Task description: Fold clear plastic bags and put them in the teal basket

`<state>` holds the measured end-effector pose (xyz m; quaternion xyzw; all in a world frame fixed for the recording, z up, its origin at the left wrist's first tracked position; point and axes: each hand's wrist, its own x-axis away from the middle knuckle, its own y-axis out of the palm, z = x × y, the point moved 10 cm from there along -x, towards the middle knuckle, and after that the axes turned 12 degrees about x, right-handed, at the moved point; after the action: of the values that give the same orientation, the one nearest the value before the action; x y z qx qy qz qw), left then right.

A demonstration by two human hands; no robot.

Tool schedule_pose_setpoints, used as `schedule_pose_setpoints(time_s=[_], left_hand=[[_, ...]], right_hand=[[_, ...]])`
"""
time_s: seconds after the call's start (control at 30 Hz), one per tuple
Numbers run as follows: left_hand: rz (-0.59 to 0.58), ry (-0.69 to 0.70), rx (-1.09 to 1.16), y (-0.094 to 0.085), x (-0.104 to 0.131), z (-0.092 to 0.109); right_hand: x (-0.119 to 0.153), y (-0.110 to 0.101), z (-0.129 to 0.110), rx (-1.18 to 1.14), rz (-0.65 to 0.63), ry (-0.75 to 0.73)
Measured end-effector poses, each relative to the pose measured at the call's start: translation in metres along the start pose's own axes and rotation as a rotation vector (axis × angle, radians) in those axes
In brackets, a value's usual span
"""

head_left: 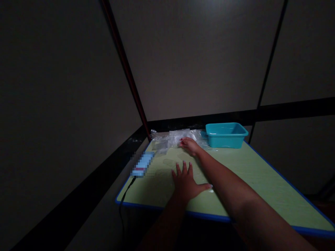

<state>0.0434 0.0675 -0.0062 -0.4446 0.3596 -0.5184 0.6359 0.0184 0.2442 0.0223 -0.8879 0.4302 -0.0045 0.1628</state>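
Observation:
My left hand [184, 184] lies over the near part of the green tabletop [251, 174], its fingers spread wide and palm down. Something thin and shiny, perhaps clear film, glints by its thumb. Farther off, my right hand [190, 145] reaches to the near side of a heap of clear plastic bags [179, 134]. Its fingers are curled together at the edge of a plastic bag [174, 140], and the exact grip is hard to see in the dim light.
At the back right of the table stands a turquoise plastic basin [225, 141], beside the bags. A blurred-out pale blue flat object [143, 164] lies at the left edge, with a dark cable [123, 198] hanging from it. Dark wall panels close in behind and left.

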Motion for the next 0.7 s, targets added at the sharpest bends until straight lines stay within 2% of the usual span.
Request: schedule_pose_setpoints(time_s=[0.07,0.17,0.23,0.3,0.37,0.47,0.53,0.63,0.7], left_hand=[[0.012,0.01,-0.005,0.0,0.0,0.0],[0.005,0.005,-0.012,0.001,-0.001,0.0],[-0.007,-0.001,-0.01,0.001,-0.001,0.0],[-0.014,0.0,-0.008,0.001,-0.001,0.0],[-0.013,0.0,-0.007,0.0,-0.001,0.001],[0.003,0.009,-0.009,-0.002,0.0,0.001],[0.016,0.009,-0.011,-0.003,0.001,0.001],[0.069,0.009,-0.012,-0.007,0.002,0.002],[0.126,0.014,-0.005,-0.012,0.001,0.005]], right_hand=[[0.003,-0.002,0.002,-0.141,-0.005,0.021],[0.01,0.012,0.011,-0.423,-0.114,0.131],[0.014,0.014,0.011,-0.523,-0.099,0.172],[0.015,0.004,-0.002,-0.562,-0.007,0.131],[0.018,-0.009,-0.028,-0.546,0.036,0.029],[0.03,-0.027,-0.07,-0.365,0.053,-0.12],[0.047,-0.035,-0.082,-0.162,0.067,-0.177],[0.081,-0.03,-0.072,0.316,0.046,-0.231],[0.106,-0.02,-0.049,0.582,-0.027,-0.221]])
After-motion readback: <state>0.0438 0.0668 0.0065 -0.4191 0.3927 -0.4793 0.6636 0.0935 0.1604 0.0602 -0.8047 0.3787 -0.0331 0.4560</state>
